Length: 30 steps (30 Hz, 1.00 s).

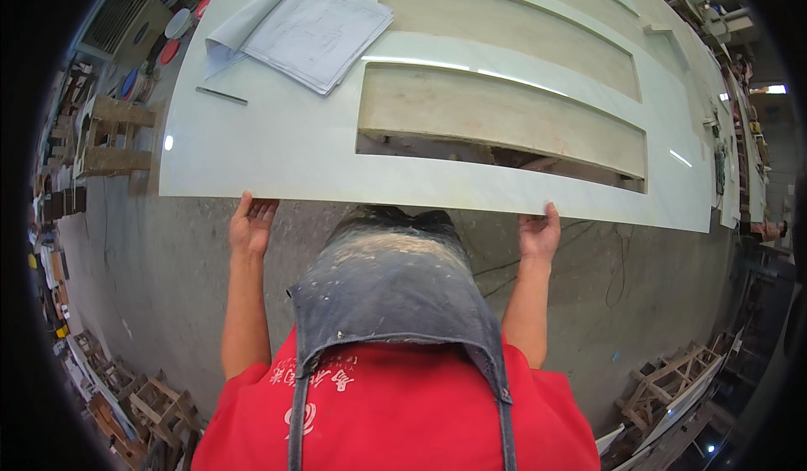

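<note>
Beneath us spreads a grey floor (176, 277), and above it the pale, glossy panel (252, 151) lies across the far half of the scene, its long near edge just in front of us. We see long rectangular openings cut in it; through the near opening (496, 130) a pale board (504, 105) shows below, with a dark gap along its near side. We wear a red shirt (403, 412) and a dark, dusty apron (387, 294). A stack of papers (315, 34) lies on the panel's far left, its left corner curled over. A wooden stand (118, 134) is just beyond the left edge. Our left hand (250, 229) and right hand (539, 234) each have the grip clamped on the near edge, well apart, fingers partly hidden underneath. Near the papers, we see a slim dark rod (222, 96).
</note>
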Motion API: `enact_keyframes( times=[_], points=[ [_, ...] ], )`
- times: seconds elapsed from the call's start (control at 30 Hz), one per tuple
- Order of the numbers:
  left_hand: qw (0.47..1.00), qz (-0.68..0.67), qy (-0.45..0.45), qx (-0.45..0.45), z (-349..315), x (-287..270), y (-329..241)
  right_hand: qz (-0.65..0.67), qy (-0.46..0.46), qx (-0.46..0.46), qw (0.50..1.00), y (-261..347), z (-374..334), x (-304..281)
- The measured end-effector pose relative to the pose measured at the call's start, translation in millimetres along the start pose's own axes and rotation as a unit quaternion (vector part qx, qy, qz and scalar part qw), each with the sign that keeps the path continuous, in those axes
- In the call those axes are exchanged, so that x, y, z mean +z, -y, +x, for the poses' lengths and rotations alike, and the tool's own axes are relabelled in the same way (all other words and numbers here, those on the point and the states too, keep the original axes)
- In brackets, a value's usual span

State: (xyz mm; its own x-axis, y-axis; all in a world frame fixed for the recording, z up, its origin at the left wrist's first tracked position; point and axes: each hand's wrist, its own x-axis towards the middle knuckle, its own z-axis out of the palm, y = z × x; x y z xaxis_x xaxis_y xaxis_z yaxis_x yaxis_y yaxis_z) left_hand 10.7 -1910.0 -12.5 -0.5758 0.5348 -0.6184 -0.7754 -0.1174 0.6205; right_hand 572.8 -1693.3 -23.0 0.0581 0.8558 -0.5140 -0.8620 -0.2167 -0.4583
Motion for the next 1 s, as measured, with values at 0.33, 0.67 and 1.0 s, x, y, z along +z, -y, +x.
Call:
enact_keyframes(
  times=[0.33, 0.67, 1.0],
  points=[
    [0.998, -0.045, -0.008, -0.041, -5.7, 21.0, -21.5, 0.025, -0.019, 0.078, 0.996, 7.5, -3.1, 5.9],
    [0.992, -0.061, -0.099, 0.05, 28.8, -17.5, -73.9, -0.004, -0.028, 0.025, 0.999, -14.5, 19.8, -15.9],
    [0.993, -0.051, -0.084, 0.061, 35.3, -27.2, -61.2, -0.046, 0.064, 0.028, 0.997, -3.3, 27.2, -33.4]
  ],
)
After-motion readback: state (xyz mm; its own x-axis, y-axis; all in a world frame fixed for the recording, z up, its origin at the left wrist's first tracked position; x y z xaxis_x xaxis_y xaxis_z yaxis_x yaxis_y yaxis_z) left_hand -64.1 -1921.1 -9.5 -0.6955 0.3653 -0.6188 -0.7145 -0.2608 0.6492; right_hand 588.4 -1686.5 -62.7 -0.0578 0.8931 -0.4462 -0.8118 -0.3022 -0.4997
